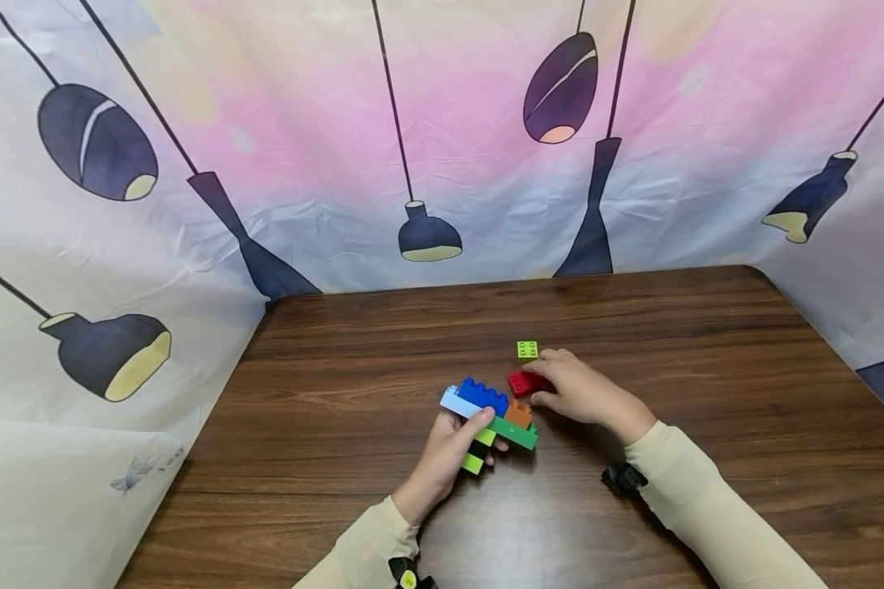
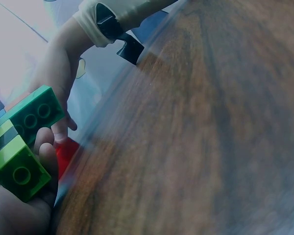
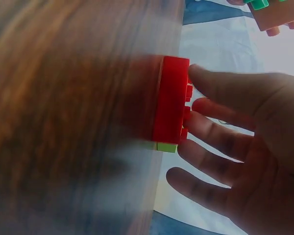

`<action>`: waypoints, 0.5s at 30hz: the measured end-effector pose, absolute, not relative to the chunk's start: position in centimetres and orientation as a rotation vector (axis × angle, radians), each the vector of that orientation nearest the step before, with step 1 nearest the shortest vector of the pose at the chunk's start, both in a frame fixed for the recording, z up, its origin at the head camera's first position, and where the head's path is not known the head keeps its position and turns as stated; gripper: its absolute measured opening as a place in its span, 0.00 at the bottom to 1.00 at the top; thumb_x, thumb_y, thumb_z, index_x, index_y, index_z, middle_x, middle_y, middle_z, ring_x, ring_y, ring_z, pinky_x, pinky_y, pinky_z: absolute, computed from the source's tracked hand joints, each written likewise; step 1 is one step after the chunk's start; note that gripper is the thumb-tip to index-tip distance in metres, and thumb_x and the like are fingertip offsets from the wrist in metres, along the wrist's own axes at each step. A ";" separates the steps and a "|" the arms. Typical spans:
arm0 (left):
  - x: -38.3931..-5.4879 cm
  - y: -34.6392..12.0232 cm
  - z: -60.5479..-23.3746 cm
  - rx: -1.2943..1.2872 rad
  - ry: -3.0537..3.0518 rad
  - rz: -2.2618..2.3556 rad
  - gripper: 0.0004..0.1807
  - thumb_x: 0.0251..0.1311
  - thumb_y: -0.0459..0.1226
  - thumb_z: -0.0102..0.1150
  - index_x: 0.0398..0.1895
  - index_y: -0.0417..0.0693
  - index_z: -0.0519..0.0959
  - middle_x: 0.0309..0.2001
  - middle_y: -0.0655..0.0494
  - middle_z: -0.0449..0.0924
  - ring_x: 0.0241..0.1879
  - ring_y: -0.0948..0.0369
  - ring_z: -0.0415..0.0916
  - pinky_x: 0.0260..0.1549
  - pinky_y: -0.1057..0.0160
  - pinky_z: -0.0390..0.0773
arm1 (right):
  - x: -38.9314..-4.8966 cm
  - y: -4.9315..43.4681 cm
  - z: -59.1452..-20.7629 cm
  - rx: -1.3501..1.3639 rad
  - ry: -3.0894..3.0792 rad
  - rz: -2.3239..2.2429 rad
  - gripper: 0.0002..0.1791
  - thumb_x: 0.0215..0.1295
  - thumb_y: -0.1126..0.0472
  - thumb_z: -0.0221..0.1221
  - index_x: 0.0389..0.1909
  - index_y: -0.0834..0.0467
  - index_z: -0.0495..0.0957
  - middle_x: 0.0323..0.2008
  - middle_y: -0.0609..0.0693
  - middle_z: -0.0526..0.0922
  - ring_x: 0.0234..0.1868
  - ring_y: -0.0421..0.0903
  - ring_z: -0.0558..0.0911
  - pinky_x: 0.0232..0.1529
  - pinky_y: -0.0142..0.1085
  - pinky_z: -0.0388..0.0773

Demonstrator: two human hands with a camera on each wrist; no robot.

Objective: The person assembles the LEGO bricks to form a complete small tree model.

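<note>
Bricks [image 1: 502,426] joined into one stack sit gripped in my left hand [image 1: 445,456] in the head view, thumb pressed across them. Studs on the blue piece [image 1: 484,397] show clearly only here, beside an orange piece [image 1: 519,414]. My right hand [image 1: 582,391] is at a red brick [image 1: 523,383] on the wooden table [image 1: 324,393], hiding one end of it. A lime brick [image 1: 527,351] lies just beyond, and a lamp-printed cloth [image 1: 302,123] hangs behind.

From my left wrist I see the stack's hollow underside: rings in a green piece [image 2: 43,110] and one in a lime piece [image 2: 22,175]. My curled fingers block part of the red brick.

From my right wrist, the red brick's long side shows, resting on the table. My right fingers spread loosely around its studs, not closed on it; whether every tip touches, I cannot tell. It covers most of the lime brick.
</note>
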State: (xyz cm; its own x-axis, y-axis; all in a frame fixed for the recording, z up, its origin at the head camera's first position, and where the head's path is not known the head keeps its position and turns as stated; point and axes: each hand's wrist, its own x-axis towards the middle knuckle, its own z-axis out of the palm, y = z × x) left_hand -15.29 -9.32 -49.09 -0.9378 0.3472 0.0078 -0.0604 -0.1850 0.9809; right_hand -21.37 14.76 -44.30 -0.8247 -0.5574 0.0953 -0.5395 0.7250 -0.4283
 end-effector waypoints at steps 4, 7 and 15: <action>-15.3 -9.3 -49.1 0.336 1.809 2.206 0.14 0.80 0.41 0.54 0.53 0.37 0.75 0.30 0.49 0.87 0.29 0.61 0.86 0.24 0.65 0.82 | -21.3 14.8 -44.3 -0.919 2.903 -0.625 0.19 0.66 0.63 0.72 0.56 0.65 0.84 0.44 0.52 0.82 0.46 0.50 0.78 0.46 0.46 0.79; -15.3 -9.3 -49.1 0.335 1.809 2.205 0.13 0.80 0.41 0.55 0.53 0.38 0.75 0.30 0.49 0.87 0.29 0.61 0.86 0.24 0.65 0.82 | -21.2 14.8 -44.2 -0.899 2.910 -0.583 0.19 0.63 0.63 0.75 0.53 0.64 0.86 0.41 0.50 0.80 0.45 0.49 0.78 0.45 0.45 0.79; -15.3 -9.3 -49.2 0.340 1.817 2.197 0.13 0.79 0.41 0.55 0.52 0.38 0.75 0.30 0.49 0.87 0.28 0.60 0.86 0.24 0.65 0.82 | -21.0 14.8 -44.2 -0.876 2.861 -0.577 0.25 0.62 0.65 0.75 0.58 0.66 0.81 0.52 0.57 0.83 0.50 0.53 0.81 0.52 0.49 0.82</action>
State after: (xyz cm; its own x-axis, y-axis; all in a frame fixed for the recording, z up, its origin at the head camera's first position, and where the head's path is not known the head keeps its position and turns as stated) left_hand -15.27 -9.28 -49.19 -0.9361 0.3517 0.0087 -0.0575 -0.1772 0.9825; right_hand -20.99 14.79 -44.18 -0.8305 -0.5567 0.0199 -0.5209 0.7635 -0.3817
